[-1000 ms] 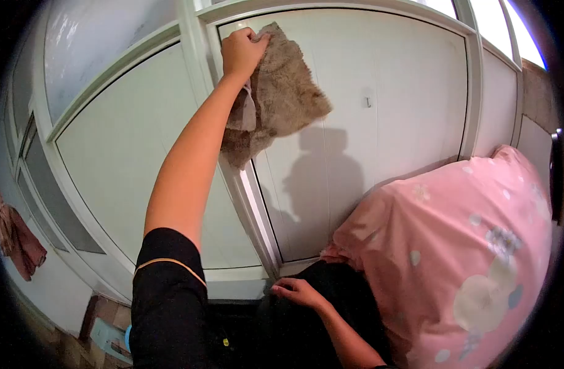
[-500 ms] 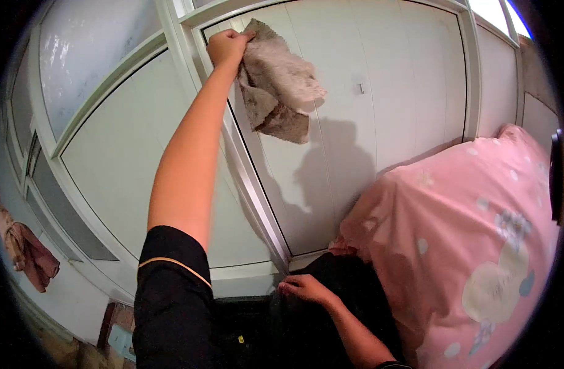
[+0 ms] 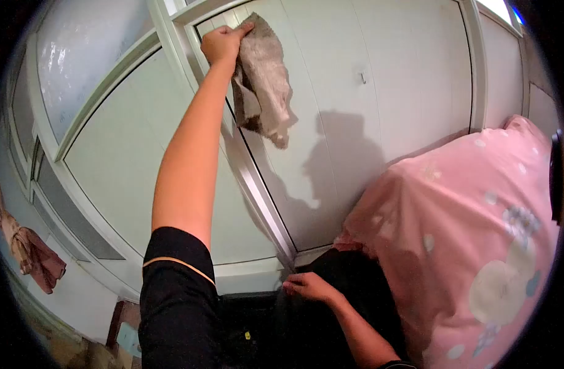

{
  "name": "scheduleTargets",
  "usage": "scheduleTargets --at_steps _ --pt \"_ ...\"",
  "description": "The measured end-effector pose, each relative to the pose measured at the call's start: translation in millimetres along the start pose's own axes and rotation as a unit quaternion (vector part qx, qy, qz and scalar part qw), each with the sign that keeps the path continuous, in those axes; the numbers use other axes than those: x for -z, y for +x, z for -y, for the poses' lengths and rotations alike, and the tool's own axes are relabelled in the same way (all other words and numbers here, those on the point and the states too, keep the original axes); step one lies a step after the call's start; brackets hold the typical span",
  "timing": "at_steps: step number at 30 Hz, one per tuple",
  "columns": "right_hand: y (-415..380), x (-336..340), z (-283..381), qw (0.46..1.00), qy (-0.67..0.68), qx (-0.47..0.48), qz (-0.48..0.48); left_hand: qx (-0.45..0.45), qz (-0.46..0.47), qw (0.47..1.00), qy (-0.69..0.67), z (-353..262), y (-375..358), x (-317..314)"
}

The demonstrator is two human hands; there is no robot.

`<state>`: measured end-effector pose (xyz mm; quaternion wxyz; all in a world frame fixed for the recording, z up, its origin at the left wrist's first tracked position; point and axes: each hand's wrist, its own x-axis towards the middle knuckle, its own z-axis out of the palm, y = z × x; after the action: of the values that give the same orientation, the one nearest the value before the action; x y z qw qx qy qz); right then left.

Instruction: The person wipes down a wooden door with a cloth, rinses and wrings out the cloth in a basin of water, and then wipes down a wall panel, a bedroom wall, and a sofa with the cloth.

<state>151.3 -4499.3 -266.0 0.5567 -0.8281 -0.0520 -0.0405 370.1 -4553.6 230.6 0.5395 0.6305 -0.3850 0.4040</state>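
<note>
Left hand: The left hand point(image 3: 220, 43) is raised high at the top of a pale green-white panel point(image 3: 380, 129), fingers curled tight around the upper edge of a grey-brown cloth point(image 3: 261, 83).
Cloth: It hangs from the fist against the panel, just right of the metal frame post point(image 3: 257, 184). It now droops in a narrow, bunched fold; a second ago it was spread wide across the panel, and half a second ago it was partly crumpled.
Left arm: Bare forearm stretched straight up, with a black sleeve with a thin orange stripe point(image 3: 177, 289) at the shoulder. The hand has moved slightly left and toward the frame post since the earliest picture.
Right hand: The right hand point(image 3: 309, 287) rests low, palm down with fingers loosely bent, on dark fabric point(image 3: 349, 277) at the foot of the panel. It grips nothing that can be made out, and it has barely shifted across the three pictures.
Pink cover: A pink floral cover point(image 3: 460, 246) bulks at the right, just beside the right hand and touching the panel.
Shadow: A dark shadow point(image 3: 343, 160) falls on the panel between cloth and cover.
Left edge: A reddish rag point(image 3: 39, 258) hangs well apart on the far-left wall.
</note>
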Motion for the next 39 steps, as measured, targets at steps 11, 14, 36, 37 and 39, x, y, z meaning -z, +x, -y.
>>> scheduleTargets --at_steps 11,14,36,37,39 --pt "-0.1 -4.6 -3.1 0.999 -0.001 0.039 -0.034 0.019 -0.065 0.995 -0.074 -5.3 -1.4 -7.8" --pt "-0.2 -3.5 2.0 0.999 -0.031 0.027 -0.021 0.006 -0.069 0.993 -0.092 -0.4 -1.0 -9.3" --pt "-7.2 2.2 17.1 0.999 0.027 -0.015 -0.013 -0.011 -0.101 0.992 -0.079 19.6 18.2 -25.0" --pt "-6.0 1.2 12.9 1.000 0.014 -0.004 -0.016 -0.003 -0.107 0.992 -0.072 17.0 15.9 -24.2" --pt "-5.6 1.3 11.5 1.000 0.003 0.006 -0.022 -0.004 -0.111 0.991 -0.068 17.9 19.2 -26.7"
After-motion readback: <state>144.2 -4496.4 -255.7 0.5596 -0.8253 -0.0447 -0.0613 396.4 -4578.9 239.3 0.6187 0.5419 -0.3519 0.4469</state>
